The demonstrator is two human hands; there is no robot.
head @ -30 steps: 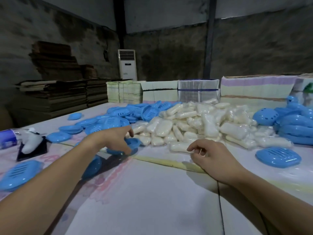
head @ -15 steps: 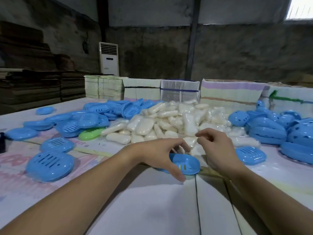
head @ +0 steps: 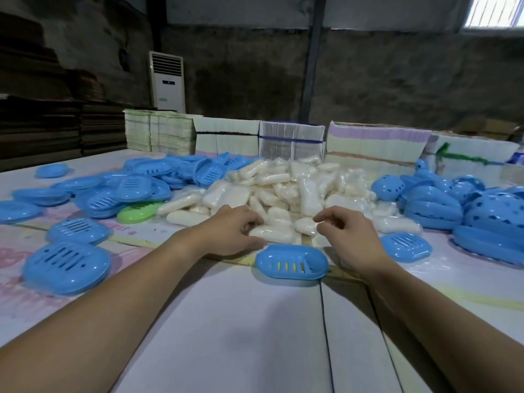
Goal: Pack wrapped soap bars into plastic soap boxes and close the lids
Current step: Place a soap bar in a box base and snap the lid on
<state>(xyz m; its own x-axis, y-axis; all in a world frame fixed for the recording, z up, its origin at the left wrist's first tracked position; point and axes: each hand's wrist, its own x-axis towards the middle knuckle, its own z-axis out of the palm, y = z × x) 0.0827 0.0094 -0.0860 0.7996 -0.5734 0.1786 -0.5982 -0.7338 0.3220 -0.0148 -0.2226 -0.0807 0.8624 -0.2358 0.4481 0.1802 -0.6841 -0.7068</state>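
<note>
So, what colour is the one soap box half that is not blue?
Green soap box half, lying left of the soap pile; head view.

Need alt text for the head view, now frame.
Left hand and right hand reach into a pile of wrapped soap bars on a table, behind a blue soap box. More blue box parts lie around.

One green lid [head: 139, 211], two hands [head: 229, 230]

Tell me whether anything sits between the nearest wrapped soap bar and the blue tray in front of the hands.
Nothing visible does. The wrapped soap bar lies just behind the blue tray, with only bare table between. Left hand and right hand flank it.
</note>
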